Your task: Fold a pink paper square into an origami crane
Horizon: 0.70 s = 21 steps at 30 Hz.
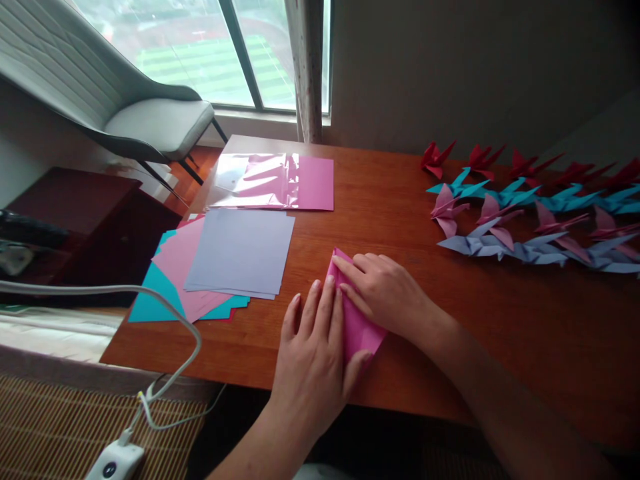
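Note:
A bright pink sheet of origami paper, folded to a narrow pointed shape, lies on the wooden table with its tip facing away from me. My left hand rests flat along its left edge, fingers stretched and thumb spread over the lower part. From the right, my right hand presses the paper near its tip with index finger and thumb; its other fingers are curled. Both hands cover much of the paper, so the inner folds are partly hidden.
Left of my hands lie lavender sheets over pink and turquoise sheets. Behind them is a clear packet with pink paper. Rows of folded paper cranes stand at right. A white cable hangs by the table's left edge.

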{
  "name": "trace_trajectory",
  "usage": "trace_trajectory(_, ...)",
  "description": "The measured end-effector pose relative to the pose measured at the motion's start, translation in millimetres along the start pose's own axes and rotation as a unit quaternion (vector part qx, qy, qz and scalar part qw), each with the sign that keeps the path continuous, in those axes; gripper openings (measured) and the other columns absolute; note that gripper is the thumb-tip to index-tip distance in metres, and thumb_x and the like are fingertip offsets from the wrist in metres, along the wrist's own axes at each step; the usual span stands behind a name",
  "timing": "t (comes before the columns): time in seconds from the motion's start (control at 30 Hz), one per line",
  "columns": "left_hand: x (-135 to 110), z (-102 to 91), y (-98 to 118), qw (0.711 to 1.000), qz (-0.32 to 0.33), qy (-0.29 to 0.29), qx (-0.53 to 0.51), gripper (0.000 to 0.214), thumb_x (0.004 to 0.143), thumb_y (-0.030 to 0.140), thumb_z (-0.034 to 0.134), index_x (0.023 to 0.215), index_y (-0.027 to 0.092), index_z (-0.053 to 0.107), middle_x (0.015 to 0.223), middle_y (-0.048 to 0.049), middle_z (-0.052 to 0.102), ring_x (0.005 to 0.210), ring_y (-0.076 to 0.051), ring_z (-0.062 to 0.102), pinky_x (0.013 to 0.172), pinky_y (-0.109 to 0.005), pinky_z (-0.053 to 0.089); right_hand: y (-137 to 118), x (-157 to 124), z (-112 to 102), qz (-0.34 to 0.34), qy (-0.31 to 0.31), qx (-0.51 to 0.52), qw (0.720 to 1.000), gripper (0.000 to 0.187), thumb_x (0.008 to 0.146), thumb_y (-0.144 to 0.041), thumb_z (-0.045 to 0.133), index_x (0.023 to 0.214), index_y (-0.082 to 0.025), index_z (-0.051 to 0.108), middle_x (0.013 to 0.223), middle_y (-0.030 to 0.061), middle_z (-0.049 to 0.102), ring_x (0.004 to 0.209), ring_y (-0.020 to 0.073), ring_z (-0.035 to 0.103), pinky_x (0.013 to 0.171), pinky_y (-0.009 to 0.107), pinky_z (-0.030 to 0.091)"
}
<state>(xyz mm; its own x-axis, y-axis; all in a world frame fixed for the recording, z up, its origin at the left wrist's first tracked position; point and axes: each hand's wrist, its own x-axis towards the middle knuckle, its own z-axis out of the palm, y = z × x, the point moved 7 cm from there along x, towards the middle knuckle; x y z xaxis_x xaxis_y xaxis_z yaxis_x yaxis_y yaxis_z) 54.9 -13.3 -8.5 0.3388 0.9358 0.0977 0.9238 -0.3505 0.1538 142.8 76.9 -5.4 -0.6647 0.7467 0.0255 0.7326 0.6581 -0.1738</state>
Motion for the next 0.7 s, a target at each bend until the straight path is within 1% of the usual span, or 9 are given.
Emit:
trace_trajectory(0.23, 0.1, -1.7, -2.6, 1.0, 0.022, 0.004, 0.011, 0.082, 0.096, 0.064, 0.04, 0.153, 0.005, 0.039, 0.163, -0.0175, 0.031, 0.15, -0.036, 0.03, 0.121, -0.051, 0.021, 0.2, 0.3, 2.8, 0.006, 0.0, 0.004, 1.0, 0.04, 0.103, -0.031, 0.045, 0.137, -0.012, 0.054, 0.103, 0.0108, 0.066, 0.091, 0.0238, 0.059, 0.081, 0.036, 0.044)
trace_trajectory(0.4, -0.5, -0.3, -2.4, 1.0, 0.026, -0.007, 0.009, 0.089, 0.093, 0.071, 0.04, 0.154, 0.006, 0.036, 0.162, -0.0173, 0.031, 0.15, -0.036, 0.029, 0.122, -0.051, 0.019, -0.2, 1.4, 4.3, 0.015, -0.007, -0.008, 1.0, 0.041, 0.103, -0.031, 0.044, 0.137, -0.012, 0.055, 0.102, 0.0109, 0.066, 0.091, 0.0245, 0.059, 0.081, 0.036, 0.046)
trace_trajectory(0.57, -1.6, 0.9, -3.2, 1.0, 0.026, -0.011, 0.008, 0.091, 0.092, 0.072, 0.038, 0.154, 0.006, 0.036, 0.163, -0.017, 0.03, 0.15, -0.036, 0.028, 0.122, -0.052, 0.018, 0.3, 2.9, 4.9, 0.025, -0.004, -0.008, 1.0, 0.047, 0.103, -0.031, 0.043, 0.146, -0.01, 0.046, 0.11, 0.0129, 0.067, 0.096, 0.0245, 0.06, 0.084, 0.036, 0.047)
trace_trajectory(0.7, -1.5, 1.3, -3.7, 0.999, 0.028, -0.016, 0.009, 0.09, 0.093, 0.071, 0.038, 0.155, 0.006, 0.034, 0.163, -0.017, 0.029, 0.151, -0.036, 0.026, 0.122, -0.052, 0.018, -0.3, 4.1, 5.8, 0.037, -0.011, -0.011, 0.999, 0.047, 0.104, -0.031, 0.042, 0.146, -0.011, 0.047, 0.112, 0.0135, 0.068, 0.097, 0.0245, 0.061, 0.084, 0.036, 0.048)
